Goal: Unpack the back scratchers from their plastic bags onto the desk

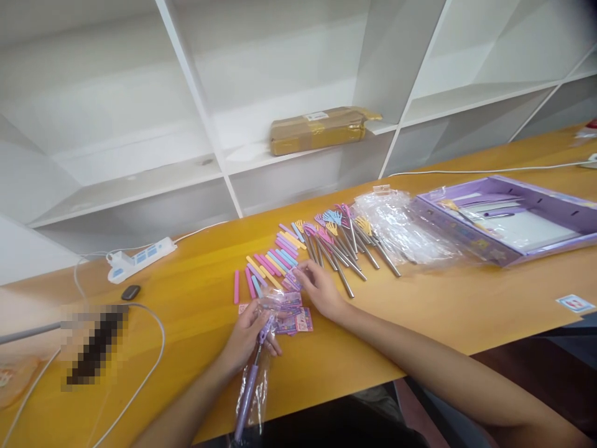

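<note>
My left hand (252,330) is closed on a clear plastic bag that holds a purple back scratcher (247,398), its handle pointing toward me. Up and to the right, my right hand (317,286) pinches a small printed card (291,279). Between and below the hands lie several purple and pink printed cards (296,320). Just beyond them are rows of pink, blue, yellow and purple tubes (268,261). Metal rods with coloured claw heads (342,249) are heaped to the right of the tubes.
Clear plastic bags (401,224) are piled beside an open purple box (513,249). A power strip (142,260), a black object (130,292) and white cables lie at the left. A taped cardboard package (319,132) rests on the white shelf behind.
</note>
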Tool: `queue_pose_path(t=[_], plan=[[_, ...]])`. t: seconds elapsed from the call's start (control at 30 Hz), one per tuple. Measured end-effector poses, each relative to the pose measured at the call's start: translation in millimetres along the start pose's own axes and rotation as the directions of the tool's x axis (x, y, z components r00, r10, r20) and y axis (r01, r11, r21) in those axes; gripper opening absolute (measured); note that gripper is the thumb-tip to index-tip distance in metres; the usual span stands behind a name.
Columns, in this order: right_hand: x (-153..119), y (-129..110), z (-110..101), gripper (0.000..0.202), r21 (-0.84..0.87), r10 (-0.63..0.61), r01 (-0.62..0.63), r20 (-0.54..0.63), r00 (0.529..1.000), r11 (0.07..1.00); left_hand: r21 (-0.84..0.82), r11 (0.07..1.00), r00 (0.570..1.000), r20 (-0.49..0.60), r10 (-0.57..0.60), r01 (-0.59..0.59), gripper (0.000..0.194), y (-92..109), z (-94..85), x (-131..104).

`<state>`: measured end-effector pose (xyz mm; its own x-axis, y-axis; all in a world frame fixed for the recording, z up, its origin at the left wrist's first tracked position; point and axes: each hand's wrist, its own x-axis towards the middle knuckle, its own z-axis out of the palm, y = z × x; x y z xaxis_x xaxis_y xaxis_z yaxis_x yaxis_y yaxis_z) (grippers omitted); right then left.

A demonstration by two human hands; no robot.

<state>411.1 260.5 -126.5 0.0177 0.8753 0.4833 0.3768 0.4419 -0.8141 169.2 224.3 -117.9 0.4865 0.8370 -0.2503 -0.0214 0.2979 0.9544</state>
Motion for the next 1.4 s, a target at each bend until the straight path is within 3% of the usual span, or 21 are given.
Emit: queue_pose_path(t=[0.07, 0.1, 0.17, 0.23, 0.3, 0.4, 0.5, 0.63, 0.7, 0.9, 0.97, 1.17, 1.4], plan=[[-7.6, -7.3, 3.0, 0.013, 0.000, -0.194, 0.194, -0.003, 0.981, 0.981, -0.013, 1.000, 1.000, -0.013, -0.005, 0.005, 0.066, 0.2, 0.7, -0.3], [-11.4, -10.0, 5.0, 0.007, -0.010, -0.329, 0.329, 0.046, 0.943, 0.944, -0.020, 1.000, 1.000, -0.020, -0.006, 0.006, 0.068, 0.7, 1.3, -0.6], [-18.0, -13.0, 9.4, 0.004, -0.050, -0.552, 0.563, 0.148, 0.821, 0.825, -0.025, 1.000, 1.000, -0.020, -0.009, 0.009, 0.074, 1.9, 2.8, -1.7], [-22.0, -13.6, 13.2, 0.005, -0.142, -0.650, 0.678, 0.202, 0.733, 0.721, -0.022, 1.000, 1.000, 0.000, -0.007, 0.007, 0.079, 3.0, 4.2, -3.4], [-22.9, -13.2, 14.8, 0.006, -0.243, -0.671, 0.695, 0.186, 0.718, 0.677, -0.010, 1.000, 0.999, 0.042, 0.008, -0.007, 0.082, 3.5, 5.1, -5.5], [-19.7, -14.3, 12.5, 0.010, -0.326, -0.655, 0.647, 0.102, 0.749, 0.689, 0.008, 0.999, 0.993, 0.109, 0.042, -0.043, 0.076, 3.6, 5.1, -8.2], [-14.8, -17.7, 8.6, 0.010, -0.256, -0.574, 0.563, 0.040, 0.818, 0.785, 0.023, 0.997, 0.987, 0.144, 0.070, -0.074, 0.063, 3.9, 4.0, -9.6], [-11.2, -17.9, 8.4, 0.003, 0.021, -0.315, 0.314, 0.075, 0.946, 0.949, 0.052, 0.993, 0.984, 0.149, 0.099, -0.108, 0.057, 3.3, 2.0, -9.6], [-10.6, -14.8, 10.1, 0.007, 0.064, -0.183, 0.178, 0.086, 0.979, 0.982, 0.058, 0.991, 0.985, 0.134, 0.109, -0.118, 0.062, 3.0, 2.1, -10.0], [-10.2, -5.8, 13.7, 0.023, 0.199, 0.014, -0.049, 0.177, 0.984, 0.979, 0.083, 0.988, 0.987, 0.105, 0.119, -0.128, 0.083, 8.2, 6.4, -15.0], [-10.1, -5.9, 13.2, 0.029, 0.208, 0.011, -0.049, 0.183, 0.983, 0.977, 0.104, 0.987, 0.987, 0.117, 0.107, -0.120, 0.083, 9.6, 6.4, -15.9], [-9.2, -9.8, 9.6, 0.016, 0.033, -0.102, 0.099, 0.141, 0.985, 0.995, 0.150, 0.986, 0.989, 0.138, 0.058, -0.079, 0.090, 7.4, 3.9, -14.2], [-14.2, -5.1, 14.4, 0.018, 0.149, 0.011, -0.038, 0.177, 0.984, 0.988, 0.099, 0.989, 0.988, 0.121, 0.095, -0.108, 0.099, 11.7, 6.3, -14.0]])
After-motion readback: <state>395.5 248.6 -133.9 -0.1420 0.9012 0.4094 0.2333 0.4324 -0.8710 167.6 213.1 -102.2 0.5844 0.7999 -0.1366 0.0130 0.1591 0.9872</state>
